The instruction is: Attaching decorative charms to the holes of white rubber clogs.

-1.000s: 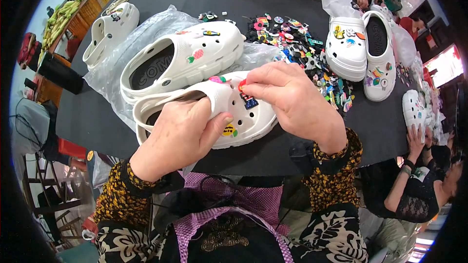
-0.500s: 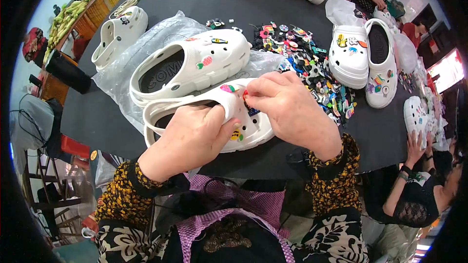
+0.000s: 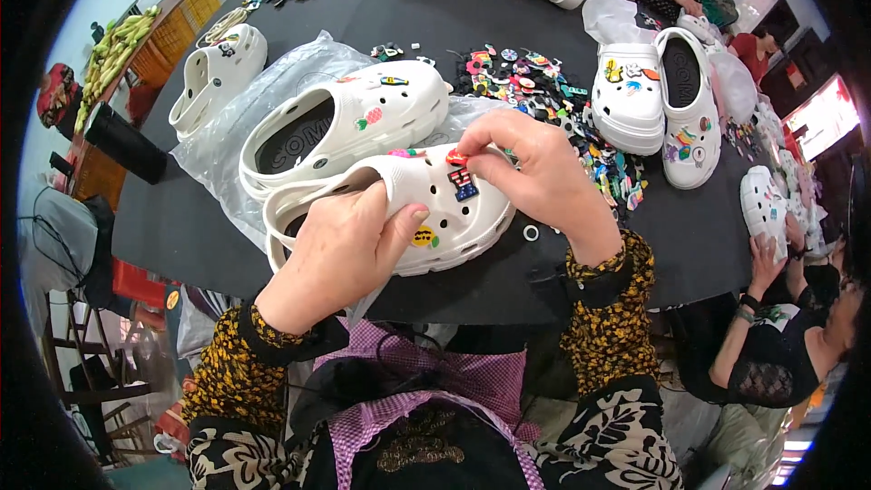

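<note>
My left hand (image 3: 337,238) is closed on a white clog (image 3: 449,240), its fingers inside the shoe opening and the thumb outside on the upper. Thumb and forefinger of my right hand (image 3: 531,168) pinch a red shoe charm (image 3: 456,157) at the top of the toe. Directly below it sits a dark flag-patterned piece (image 3: 464,187); I cannot tell whether the two are one charm. The clog also bears a yellow round charm (image 3: 424,236) and a pink one (image 3: 406,153). Just beyond lies its mate, a white clog (image 3: 399,95) with charms, on clear plastic wrap (image 3: 213,152).
A heap of loose charms (image 3: 531,82) spreads behind my right hand. Decorated clogs (image 3: 628,95) stand right of it, another clog (image 3: 222,73) at the far left. A small white ring (image 3: 531,233) lies on the black table (image 3: 581,281). Other people work around the table.
My right hand has lifted slightly and now pinches the red piece, uncovering the flag-patterned piece. A white ring shows on the table beside the clog. The whole view has shifted a little.
</note>
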### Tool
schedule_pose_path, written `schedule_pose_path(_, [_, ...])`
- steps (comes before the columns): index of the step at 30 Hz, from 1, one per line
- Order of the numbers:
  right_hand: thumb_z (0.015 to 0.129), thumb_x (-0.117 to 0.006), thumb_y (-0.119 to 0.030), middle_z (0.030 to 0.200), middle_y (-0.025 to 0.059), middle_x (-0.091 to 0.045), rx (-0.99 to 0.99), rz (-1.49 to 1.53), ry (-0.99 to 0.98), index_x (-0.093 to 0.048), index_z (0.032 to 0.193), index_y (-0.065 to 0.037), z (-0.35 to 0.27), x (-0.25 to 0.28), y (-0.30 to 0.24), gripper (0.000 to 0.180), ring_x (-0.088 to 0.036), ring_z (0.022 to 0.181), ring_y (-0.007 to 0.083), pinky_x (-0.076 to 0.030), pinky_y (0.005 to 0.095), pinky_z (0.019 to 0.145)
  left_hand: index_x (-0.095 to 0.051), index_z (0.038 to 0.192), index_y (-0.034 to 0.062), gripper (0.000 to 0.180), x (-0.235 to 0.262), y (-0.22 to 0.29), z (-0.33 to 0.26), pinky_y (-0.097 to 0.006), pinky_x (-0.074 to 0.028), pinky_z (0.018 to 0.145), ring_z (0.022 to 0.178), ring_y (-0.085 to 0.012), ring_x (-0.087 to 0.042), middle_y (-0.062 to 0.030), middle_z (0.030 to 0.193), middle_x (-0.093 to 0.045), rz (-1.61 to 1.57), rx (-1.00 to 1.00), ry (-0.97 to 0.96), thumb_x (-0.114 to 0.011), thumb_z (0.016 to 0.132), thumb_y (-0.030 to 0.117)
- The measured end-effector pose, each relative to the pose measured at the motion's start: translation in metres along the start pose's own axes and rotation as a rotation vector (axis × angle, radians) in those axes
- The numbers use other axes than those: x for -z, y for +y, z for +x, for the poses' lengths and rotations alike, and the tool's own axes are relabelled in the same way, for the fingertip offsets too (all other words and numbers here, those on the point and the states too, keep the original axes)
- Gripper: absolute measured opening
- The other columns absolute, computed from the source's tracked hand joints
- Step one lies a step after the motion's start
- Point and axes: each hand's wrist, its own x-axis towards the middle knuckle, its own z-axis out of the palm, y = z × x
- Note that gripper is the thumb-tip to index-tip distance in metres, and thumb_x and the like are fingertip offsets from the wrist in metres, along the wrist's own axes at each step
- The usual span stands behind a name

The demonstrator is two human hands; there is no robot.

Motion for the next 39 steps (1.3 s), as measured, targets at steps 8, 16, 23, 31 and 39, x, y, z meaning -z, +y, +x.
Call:
schedule_pose_path(8, [0.076, -0.061, 0.001, 0.085, 0.012, -0.063, 0.068, -0.037, 0.119, -0.063, 0.088, -0.001, 0.0, -0.009, 0.006, 0.013, -0.061, 0.083, 0.0273, -0.048, 0.0353, 0.076, -0.052, 0.077, -0.0013, 0.027, -0.001, -0.003, 0.0, -0.043, -0.048, 0.056, 0.061, -0.0356, -0.061, -0.0169, 0.066, -0.059, 0.009, -0.017, 0.006, -0.064, 0.087, 0.02])
schedule_pose_path(16, [0.075, -0.062, 0.004, 0.084, 0.0109, -0.064, 0.079, -0.032, 0.106, -0.066, 0.088, -0.003, -0.002, -0.007, 0.005, 0.015, -0.06, 0.084, 0.0265, -0.049, 0.0347, 0.076, -0.052, 0.077, -0.0013, 0.026, 0.002, -0.002, 0.0, -0.041, -0.048, 0.055, 0.06, -0.0336, -0.062, -0.0168, 0.065, -0.059, 0.017, -0.038, 0.02, -0.065, 0.087, 0.019])
schedule_pose_path(23, [0.075, -0.065, 0.006, 0.084, 0.0087, -0.067, 0.049, -0.117, -0.053, -0.067, 0.087, -0.001, -0.008, 0.006, -0.005, 0.014, -0.063, 0.084, 0.0213, -0.051, 0.0304, 0.073, -0.052, 0.076, -0.0011, 0.025, -0.002, -0.002, 0.002, -0.04, -0.048, 0.056, 0.059, -0.0331, -0.061, -0.016, 0.064, -0.059, 0.016, -0.103, 0.053, -0.066, 0.086, 0.017])
schedule_pose_path(31, [0.072, -0.062, 0.008, 0.087, 0.0091, -0.067, 0.059, -0.133, -0.117, -0.065, 0.082, -0.002, -0.011, 0.004, -0.008, 0.015, -0.062, 0.089, 0.0246, -0.051, 0.0329, 0.077, -0.052, 0.076, -0.002, 0.024, 0.0, -0.003, 0.001, -0.04, -0.048, 0.057, 0.061, -0.034, -0.061, -0.0173, 0.067, -0.059, 0.04, -0.126, 0.021, -0.066, 0.085, 0.015])
schedule_pose_path(39, [0.072, -0.059, 0.008, 0.1, 0.0126, -0.063, 0.134, -0.252, -0.164, -0.064, 0.083, -0.005, -0.016, -0.005, -0.014, 0.018, -0.058, 0.099, 0.0304, -0.047, 0.0366, 0.084, -0.055, 0.08, -0.003, 0.02, 0.003, 0.0, 0.004, -0.041, -0.049, 0.059, 0.065, -0.0344, -0.063, -0.0181, 0.071, -0.061, 0.058, -0.135, -0.028, -0.066, 0.083, 0.013])
